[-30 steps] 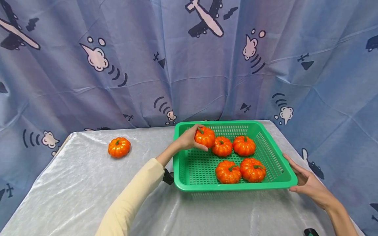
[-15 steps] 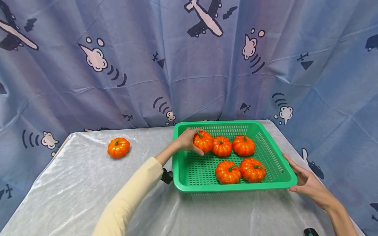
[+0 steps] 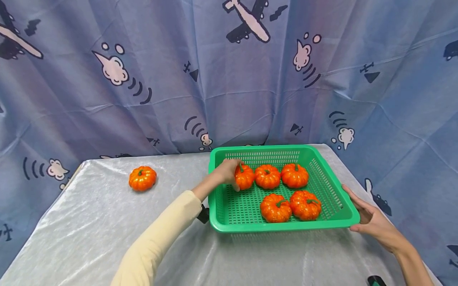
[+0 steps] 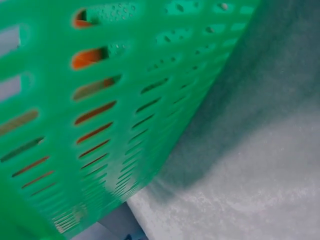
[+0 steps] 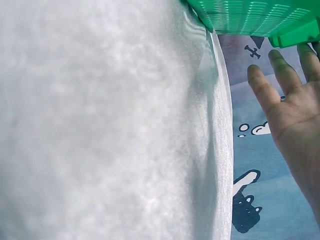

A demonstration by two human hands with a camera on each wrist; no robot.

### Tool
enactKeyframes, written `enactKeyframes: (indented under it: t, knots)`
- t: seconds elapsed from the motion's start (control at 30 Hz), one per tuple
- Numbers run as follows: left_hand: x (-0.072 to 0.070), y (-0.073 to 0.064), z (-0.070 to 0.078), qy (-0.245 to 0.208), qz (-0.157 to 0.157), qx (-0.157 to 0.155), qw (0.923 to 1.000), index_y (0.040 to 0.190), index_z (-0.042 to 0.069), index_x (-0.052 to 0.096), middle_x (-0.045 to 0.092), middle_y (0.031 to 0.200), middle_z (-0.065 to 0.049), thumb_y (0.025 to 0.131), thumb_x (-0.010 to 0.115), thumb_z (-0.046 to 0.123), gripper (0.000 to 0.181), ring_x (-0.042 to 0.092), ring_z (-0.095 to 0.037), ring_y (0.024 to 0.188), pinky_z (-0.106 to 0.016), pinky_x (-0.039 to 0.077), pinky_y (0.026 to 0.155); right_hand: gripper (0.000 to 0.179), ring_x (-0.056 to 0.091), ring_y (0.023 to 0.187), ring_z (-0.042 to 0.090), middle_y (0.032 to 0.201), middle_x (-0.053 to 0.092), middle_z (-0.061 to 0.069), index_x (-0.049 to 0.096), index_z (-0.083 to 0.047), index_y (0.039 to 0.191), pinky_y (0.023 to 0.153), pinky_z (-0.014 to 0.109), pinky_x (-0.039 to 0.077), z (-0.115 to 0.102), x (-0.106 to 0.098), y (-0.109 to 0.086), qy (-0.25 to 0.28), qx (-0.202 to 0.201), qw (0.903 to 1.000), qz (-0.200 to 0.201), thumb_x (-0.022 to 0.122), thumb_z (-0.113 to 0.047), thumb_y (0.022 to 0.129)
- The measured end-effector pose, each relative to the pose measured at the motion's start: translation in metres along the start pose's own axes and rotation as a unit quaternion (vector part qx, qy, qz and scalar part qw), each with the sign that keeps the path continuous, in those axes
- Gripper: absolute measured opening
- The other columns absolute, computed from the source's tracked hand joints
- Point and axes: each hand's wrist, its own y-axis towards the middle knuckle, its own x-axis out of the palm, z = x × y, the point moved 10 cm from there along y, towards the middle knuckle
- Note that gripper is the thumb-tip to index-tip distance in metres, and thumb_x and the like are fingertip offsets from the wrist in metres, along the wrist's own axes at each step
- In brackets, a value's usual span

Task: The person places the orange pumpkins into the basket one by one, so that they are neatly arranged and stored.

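Observation:
In the head view my left hand [image 3: 228, 172] curls round the left side of a small orange pumpkin [image 3: 245, 177], down inside a green plastic basket [image 3: 282, 227]. Part of this pumpkin is hidden behind the fingers. Beside it in the back row sit two more pumpkins, a middle one [image 3: 267, 177] and a right one [image 3: 295, 176]. Two speckled pumpkins, one [image 3: 275, 209] left of the other [image 3: 305, 205], lie nearer the front. My right hand [image 3: 375, 224] rests against the basket's right end, thumb by the front corner; its fingers [image 5: 287, 75] look straight in the right wrist view.
Another orange pumpkin [image 3: 142, 178] lies on the white cloth-covered table [image 3: 107, 222], left of the basket. Behind the table hangs a blue curtain [image 3: 161, 79] with airplane prints. A dark object [image 3: 376, 281] shows at the bottom right edge.
My left hand has lowered its pumpkin into the basket and shifted it slightly left, away from the middle pumpkin. The right hand has stayed at the basket's right end.

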Motion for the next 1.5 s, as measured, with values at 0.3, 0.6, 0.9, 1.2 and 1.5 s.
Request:
enactKeyframes:
  t: [0.3, 0.6, 0.9, 1.2, 1.5]
  knots:
    - [0.005, -0.002, -0.007, 0.011, -0.003, -0.059, 0.9982, 0.13, 0.006, 0.048, 0.056, 0.119, -0.015, 0.058, 0.089, -0.003, 0.083, 0.053, -0.031, 0.112, -0.039, 0.05, 0.087, 0.094, 0.04, 0.129, -0.004, 0.152, 0.022, -0.025, 0.006, -0.009, 0.154, 0.09, 0.019, 0.048, -0.001, 0.0, 0.001, -0.003, -0.003, 1.0, 0.001, 0.06, 0.02, 0.082]
    - [0.01, -0.005, -0.009, 0.115, 0.017, -0.079, 0.9901, 0.143, 0.003, 0.038, 0.03, 0.144, -0.024, 0.064, 0.087, 0.0, 0.093, 0.045, -0.035, 0.125, -0.043, 0.049, 0.091, 0.093, 0.043, 0.128, -0.001, 0.151, 0.024, -0.025, 0.005, -0.01, 0.154, 0.088, 0.021, 0.049, -0.001, 0.001, 0.0, 0.004, -0.004, 1.0, -0.002, 0.058, 0.02, 0.083]
    - [-0.025, -0.022, 0.011, 0.051, 0.075, 0.037, 0.9952, 0.138, -0.002, 0.045, 0.043, 0.138, -0.022, 0.074, 0.083, 0.011, 0.075, 0.047, -0.033, 0.123, -0.041, 0.046, 0.096, 0.094, 0.042, 0.128, -0.002, 0.151, 0.023, -0.025, 0.006, -0.009, 0.154, 0.09, 0.019, 0.048, 0.0, 0.001, 0.0, 0.002, -0.006, 1.0, -0.003, 0.058, 0.021, 0.082]
    - [-0.098, -0.097, -0.026, -0.18, 0.152, 0.193, 0.9527, 0.124, -0.001, 0.06, 0.061, 0.125, -0.016, 0.086, 0.072, 0.007, 0.041, 0.057, -0.026, 0.118, -0.034, 0.044, 0.1, 0.096, 0.045, 0.126, 0.001, 0.152, 0.025, -0.023, 0.006, -0.008, 0.153, 0.087, 0.022, 0.05, -0.003, -0.002, 0.0, 0.017, -0.022, 0.9996, -0.002, 0.056, 0.026, 0.079]
    - [-0.124, -0.155, -0.141, -0.26, 0.203, 0.138, 0.9341, 0.129, 0.004, 0.059, 0.06, 0.13, -0.008, 0.075, 0.081, 0.008, 0.058, 0.053, -0.018, 0.122, -0.023, 0.039, 0.102, 0.095, 0.043, 0.126, -0.003, 0.15, 0.026, -0.027, 0.005, -0.01, 0.154, 0.089, 0.019, 0.048, 0.0, 0.0, -0.001, -0.002, -0.012, 0.9999, 0.0, 0.057, 0.023, 0.081]
